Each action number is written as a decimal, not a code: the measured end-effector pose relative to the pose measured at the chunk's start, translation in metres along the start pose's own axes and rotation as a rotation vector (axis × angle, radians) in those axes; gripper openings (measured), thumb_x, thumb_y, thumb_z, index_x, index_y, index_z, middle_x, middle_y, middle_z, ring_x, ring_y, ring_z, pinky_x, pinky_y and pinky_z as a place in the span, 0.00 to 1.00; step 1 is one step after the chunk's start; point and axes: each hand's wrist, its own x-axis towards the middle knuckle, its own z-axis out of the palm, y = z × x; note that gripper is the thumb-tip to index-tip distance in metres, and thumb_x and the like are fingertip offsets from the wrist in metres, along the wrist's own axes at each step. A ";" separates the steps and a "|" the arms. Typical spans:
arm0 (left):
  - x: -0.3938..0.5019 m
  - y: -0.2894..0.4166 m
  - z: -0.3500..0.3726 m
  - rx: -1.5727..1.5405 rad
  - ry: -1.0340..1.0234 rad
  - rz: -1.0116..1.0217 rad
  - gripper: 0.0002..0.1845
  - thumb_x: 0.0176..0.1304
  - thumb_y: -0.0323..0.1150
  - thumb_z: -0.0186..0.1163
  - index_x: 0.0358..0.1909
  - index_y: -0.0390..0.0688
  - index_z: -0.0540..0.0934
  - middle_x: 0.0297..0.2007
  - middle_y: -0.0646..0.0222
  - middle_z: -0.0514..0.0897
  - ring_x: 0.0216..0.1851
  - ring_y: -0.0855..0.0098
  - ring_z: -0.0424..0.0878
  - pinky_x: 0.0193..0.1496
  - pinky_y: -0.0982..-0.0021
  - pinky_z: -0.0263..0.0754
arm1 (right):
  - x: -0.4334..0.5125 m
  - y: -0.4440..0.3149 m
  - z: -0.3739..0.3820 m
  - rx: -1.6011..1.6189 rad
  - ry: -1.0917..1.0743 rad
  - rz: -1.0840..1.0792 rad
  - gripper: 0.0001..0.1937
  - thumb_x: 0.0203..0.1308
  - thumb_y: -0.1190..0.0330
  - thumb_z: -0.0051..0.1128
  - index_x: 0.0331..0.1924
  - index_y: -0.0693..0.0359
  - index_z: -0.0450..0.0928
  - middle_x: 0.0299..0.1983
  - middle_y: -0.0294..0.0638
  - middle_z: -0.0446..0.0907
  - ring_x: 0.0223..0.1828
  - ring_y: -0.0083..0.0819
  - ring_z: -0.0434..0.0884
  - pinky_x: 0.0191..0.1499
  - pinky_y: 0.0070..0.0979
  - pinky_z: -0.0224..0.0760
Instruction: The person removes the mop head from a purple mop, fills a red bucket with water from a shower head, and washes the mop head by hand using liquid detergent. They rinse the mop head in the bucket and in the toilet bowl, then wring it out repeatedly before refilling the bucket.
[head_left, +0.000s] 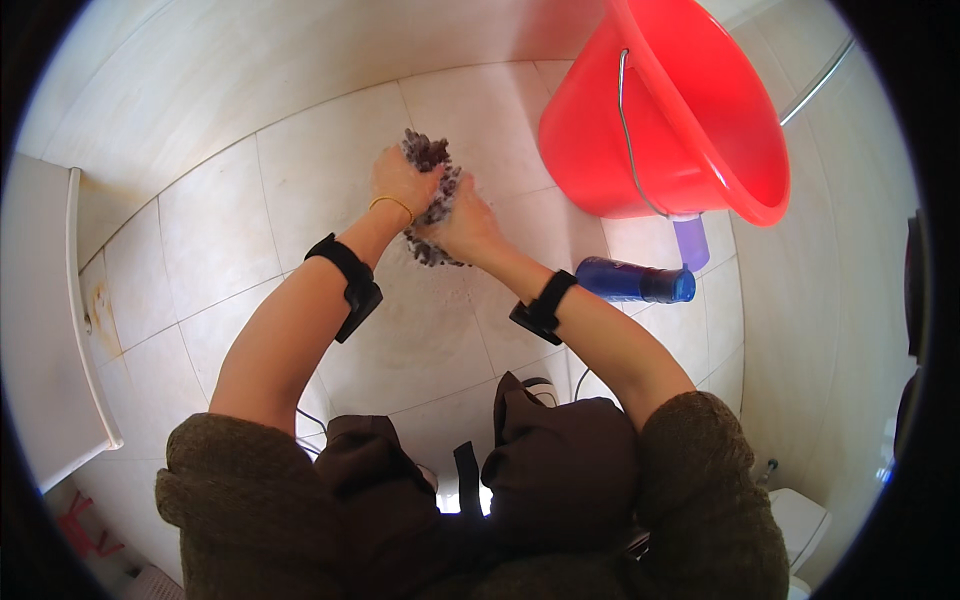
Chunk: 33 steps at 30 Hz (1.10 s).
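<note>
A dark grey-brown shaggy cloth (427, 152), which looks like chenille, is bunched up before me just over the tiled floor. White suds cling to its strands. My left hand (405, 180) grips its upper part, fingers curled over it. Lower down, my right hand (466, 221) grips the same cloth, close against the left. Much of the cloth between the hands is hidden by my fingers. I cannot tell whether its lower end touches the floor.
A large red plastic bucket (600, 135) with a wire handle stands at the upper right. Near it are a blue bottle (611, 279) lying on its side and a purple container (691, 244). A white panel (45, 315) rises at left; a red stool (82, 525) is behind it.
</note>
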 end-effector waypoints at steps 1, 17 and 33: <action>-0.003 0.007 -0.005 -0.062 0.043 -0.027 0.22 0.45 0.42 0.68 0.36 0.36 0.78 0.33 0.52 0.82 0.38 0.54 0.80 0.45 0.61 0.73 | -0.001 0.000 -0.009 0.114 0.029 -0.025 0.41 0.39 0.49 0.67 0.54 0.69 0.65 0.46 0.51 0.76 0.46 0.41 0.78 0.48 0.34 0.72; -0.050 0.094 -0.076 -1.301 0.148 -0.007 0.15 0.54 0.37 0.66 0.39 0.40 0.78 0.36 0.67 0.81 0.34 0.75 0.79 0.40 0.74 0.75 | -0.013 -0.057 -0.097 1.438 -0.064 -0.049 0.16 0.59 0.66 0.51 0.51 0.57 0.69 0.54 0.44 0.70 0.55 0.37 0.73 0.53 0.39 0.71; 0.000 0.028 -0.058 -1.197 -1.199 -0.287 0.11 0.63 0.30 0.53 0.46 0.39 0.75 0.43 0.63 0.79 0.43 0.70 0.78 0.48 0.67 0.74 | -0.049 -0.054 -0.094 0.052 0.222 -1.448 0.12 0.34 0.67 0.65 0.28 0.55 0.77 0.39 0.43 0.76 0.39 0.48 0.76 0.40 0.41 0.72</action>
